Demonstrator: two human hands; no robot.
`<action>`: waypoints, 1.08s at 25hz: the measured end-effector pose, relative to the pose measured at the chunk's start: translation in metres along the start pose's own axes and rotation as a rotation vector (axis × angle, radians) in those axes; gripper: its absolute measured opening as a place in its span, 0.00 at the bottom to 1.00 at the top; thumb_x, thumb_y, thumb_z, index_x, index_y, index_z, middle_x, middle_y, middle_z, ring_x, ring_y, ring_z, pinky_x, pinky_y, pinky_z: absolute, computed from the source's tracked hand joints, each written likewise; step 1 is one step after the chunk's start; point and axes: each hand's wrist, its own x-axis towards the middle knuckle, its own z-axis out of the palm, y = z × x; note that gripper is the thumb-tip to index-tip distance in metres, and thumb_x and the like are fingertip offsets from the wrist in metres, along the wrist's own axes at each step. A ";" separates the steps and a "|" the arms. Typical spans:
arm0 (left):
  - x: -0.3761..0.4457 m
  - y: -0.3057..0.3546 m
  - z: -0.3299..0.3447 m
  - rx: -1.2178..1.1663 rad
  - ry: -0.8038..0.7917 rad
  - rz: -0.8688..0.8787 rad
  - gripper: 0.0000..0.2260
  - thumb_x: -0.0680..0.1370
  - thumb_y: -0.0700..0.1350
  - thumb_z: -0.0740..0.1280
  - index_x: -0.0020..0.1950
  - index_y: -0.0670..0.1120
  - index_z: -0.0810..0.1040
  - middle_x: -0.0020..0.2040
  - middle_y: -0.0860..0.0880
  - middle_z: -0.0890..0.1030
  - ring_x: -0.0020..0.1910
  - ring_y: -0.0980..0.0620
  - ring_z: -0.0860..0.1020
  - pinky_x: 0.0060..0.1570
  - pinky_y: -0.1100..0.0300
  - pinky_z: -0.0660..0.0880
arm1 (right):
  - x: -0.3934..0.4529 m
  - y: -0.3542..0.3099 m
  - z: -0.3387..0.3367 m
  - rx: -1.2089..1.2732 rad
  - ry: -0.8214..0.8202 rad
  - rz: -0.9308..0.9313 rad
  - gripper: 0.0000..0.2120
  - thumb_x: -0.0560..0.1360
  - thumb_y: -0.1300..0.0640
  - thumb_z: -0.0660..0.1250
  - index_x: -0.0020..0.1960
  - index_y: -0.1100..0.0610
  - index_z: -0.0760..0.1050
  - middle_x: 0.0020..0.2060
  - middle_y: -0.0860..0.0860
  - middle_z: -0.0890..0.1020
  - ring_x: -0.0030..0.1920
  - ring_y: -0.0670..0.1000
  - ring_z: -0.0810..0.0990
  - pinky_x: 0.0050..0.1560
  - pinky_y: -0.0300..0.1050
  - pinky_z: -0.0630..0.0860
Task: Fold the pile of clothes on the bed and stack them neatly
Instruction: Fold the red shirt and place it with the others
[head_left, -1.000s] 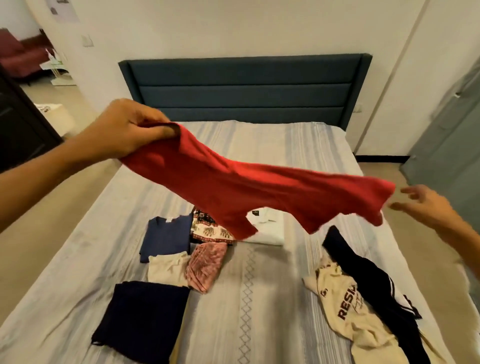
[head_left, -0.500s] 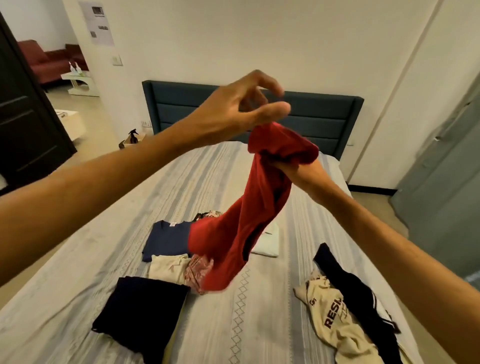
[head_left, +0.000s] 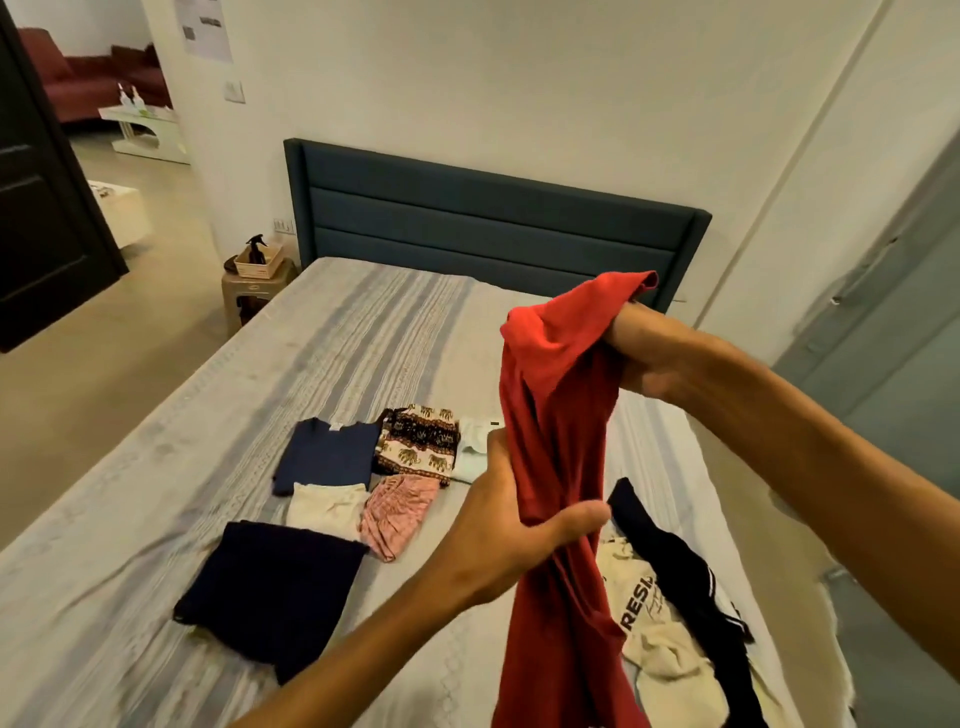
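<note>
Red shirt (head_left: 558, 415) hanging long above the bed (head_left: 337, 353), held up high at 2 o'clock by the right hand (head_left: 649, 358). Gripped round its middle by the left hand (head_left: 519, 535), thumb across the front. Folded clothes at 9 o'clock on the striped sheet: dark blue top (head_left: 327, 457), elephant cloth (head_left: 418, 444), white piece (head_left: 472, 452), cream piece (head_left: 327, 506), pink piece (head_left: 397, 512), big navy square (head_left: 275, 587). Unfolded at 4 o'clock: cream shirt with letters (head_left: 649, 623), black garment (head_left: 680, 566) draped over it. Blue headboard (head_left: 493, 228) at 12 o'clock.
</note>
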 end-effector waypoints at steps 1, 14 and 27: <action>0.002 0.001 0.002 0.001 0.038 0.008 0.36 0.70 0.71 0.73 0.71 0.62 0.62 0.64 0.65 0.77 0.62 0.67 0.78 0.61 0.66 0.76 | -0.003 0.001 -0.001 0.006 -0.010 -0.006 0.09 0.83 0.55 0.67 0.48 0.58 0.82 0.33 0.51 0.87 0.34 0.49 0.86 0.33 0.43 0.83; 0.068 0.036 -0.057 0.238 0.042 0.322 0.12 0.84 0.56 0.64 0.55 0.51 0.84 0.44 0.55 0.83 0.45 0.57 0.82 0.44 0.64 0.76 | -0.039 0.079 -0.184 -0.521 -0.108 0.150 0.14 0.71 0.58 0.80 0.56 0.51 0.85 0.54 0.59 0.86 0.50 0.53 0.85 0.57 0.56 0.84; 0.096 0.060 -0.022 0.226 -0.228 0.283 0.13 0.79 0.53 0.72 0.57 0.46 0.81 0.49 0.48 0.85 0.48 0.50 0.84 0.51 0.48 0.84 | -0.051 0.078 -0.076 -0.206 -0.343 -0.269 0.14 0.80 0.57 0.67 0.63 0.57 0.82 0.57 0.55 0.87 0.60 0.57 0.85 0.61 0.47 0.82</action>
